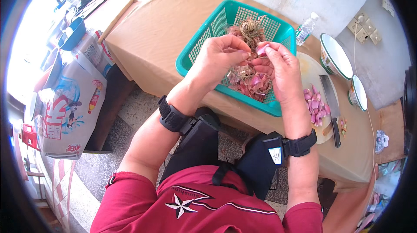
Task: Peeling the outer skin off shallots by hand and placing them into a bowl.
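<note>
Between the thumb and fingers of my right hand is a purple-pink shallot. My left hand is just left of it, thumb and fingertips pinched together; whether a scrap of skin is between them is too small to tell. Both hands are over a green plastic basket with a lattice wall. Inside the basket lie a bundle of unpeeled shallots with dry roots and loose papery skins. Right of my right forearm, several peeled shallots rest on a round cutting board.
A kitchen knife lies across the board's right side, with small trimmings beyond it. A plastic bottle, a large enamel bowl and a smaller bowl stand along the wall. Left are a wooden stick and a printed carton.
</note>
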{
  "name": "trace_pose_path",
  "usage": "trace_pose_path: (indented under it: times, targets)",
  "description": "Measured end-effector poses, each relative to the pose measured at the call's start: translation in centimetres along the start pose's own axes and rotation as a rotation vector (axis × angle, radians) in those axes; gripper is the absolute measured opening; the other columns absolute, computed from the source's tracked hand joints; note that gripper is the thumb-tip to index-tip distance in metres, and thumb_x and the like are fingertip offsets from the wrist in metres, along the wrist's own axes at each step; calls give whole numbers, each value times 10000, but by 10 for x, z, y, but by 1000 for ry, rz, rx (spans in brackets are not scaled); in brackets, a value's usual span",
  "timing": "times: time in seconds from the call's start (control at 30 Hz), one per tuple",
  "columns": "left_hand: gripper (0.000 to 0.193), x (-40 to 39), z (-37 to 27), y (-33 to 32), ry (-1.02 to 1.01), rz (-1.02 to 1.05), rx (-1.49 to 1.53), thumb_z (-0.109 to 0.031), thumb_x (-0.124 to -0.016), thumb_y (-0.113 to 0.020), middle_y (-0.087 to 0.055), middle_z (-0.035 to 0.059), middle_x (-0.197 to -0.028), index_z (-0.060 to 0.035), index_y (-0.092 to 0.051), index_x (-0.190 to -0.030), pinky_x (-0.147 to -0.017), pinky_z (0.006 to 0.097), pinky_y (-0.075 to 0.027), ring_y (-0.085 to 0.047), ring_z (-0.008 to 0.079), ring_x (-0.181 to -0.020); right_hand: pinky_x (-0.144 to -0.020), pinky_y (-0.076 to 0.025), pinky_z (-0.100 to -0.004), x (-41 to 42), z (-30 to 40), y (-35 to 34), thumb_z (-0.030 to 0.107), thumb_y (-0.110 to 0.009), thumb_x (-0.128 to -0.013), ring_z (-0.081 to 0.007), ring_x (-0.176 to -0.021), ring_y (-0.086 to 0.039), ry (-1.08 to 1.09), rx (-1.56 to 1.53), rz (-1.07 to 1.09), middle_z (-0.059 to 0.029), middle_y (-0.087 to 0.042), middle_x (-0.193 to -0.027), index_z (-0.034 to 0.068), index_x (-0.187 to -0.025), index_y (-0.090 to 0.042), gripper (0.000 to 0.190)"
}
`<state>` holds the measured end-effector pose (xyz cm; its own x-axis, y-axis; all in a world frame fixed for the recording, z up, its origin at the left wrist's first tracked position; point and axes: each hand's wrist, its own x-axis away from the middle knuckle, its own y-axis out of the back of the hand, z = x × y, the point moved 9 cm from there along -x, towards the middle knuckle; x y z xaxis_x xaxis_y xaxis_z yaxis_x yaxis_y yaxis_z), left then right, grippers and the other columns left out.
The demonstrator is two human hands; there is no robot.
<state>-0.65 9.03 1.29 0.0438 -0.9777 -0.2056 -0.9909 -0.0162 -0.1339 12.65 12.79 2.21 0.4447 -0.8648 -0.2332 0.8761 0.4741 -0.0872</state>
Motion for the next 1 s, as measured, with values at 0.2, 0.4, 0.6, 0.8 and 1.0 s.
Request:
trace_pose_path:
  times: [0.2,0.4,0.6,0.8,1.0]
  targets:
    - [186,-1,5,-3,116,-15,155,-112,-851,-647,-640,17,-865,-3,-634,-1002,-693,213,-479,-585,80,-789,-601,-520,-211,1,0,-2,153,-538,-930,-117,-752,-641,-68,-38,9,-62,-646,-946,10,-1117,-587,241]
    - [188,-1,3,-9,100,45,67,-122,-845,-665,-636,6,-844,-16,-639,-998,-599,173,-439,-567,50,-715,-557,-486,-193,1,1,-6,124,-538,-919,-90,-731,-619,-54,11,5,-41,-656,-884,39,-1065,-634,195]
    - [146,2,-2,-2,70,-26,-9,-111,-839,-669,-639,12,-819,-16,-643,-947,-591,185,-431,-564,54,-696,-579,-486,-194,3,6,-12,115,-586,-890,-72,-747,-611,-34,149,36,-43,-666,-862,29,-1036,-653,182]
    - [140,2,-3,1,52,-61,-59,-93,-829,-667,-645,15,-807,-5,-657,-938,-594,184,-419,-569,62,-702,-639,-484,-217,1,13,-4,93,-618,-862,-68,-714,-600,154,263,-56,-26,-667,-775,9,-937,-672,125]
    - [146,0,0,3,-7,-74,-185,-78,-819,-674,-649,20,-805,7,-663,-938,-583,191,-423,-565,57,-690,-602,-468,-248,4,23,-6,81,-619,-850,-78,-655,-587,233,481,-99,-53,-642,-698,4,-830,-642,83]
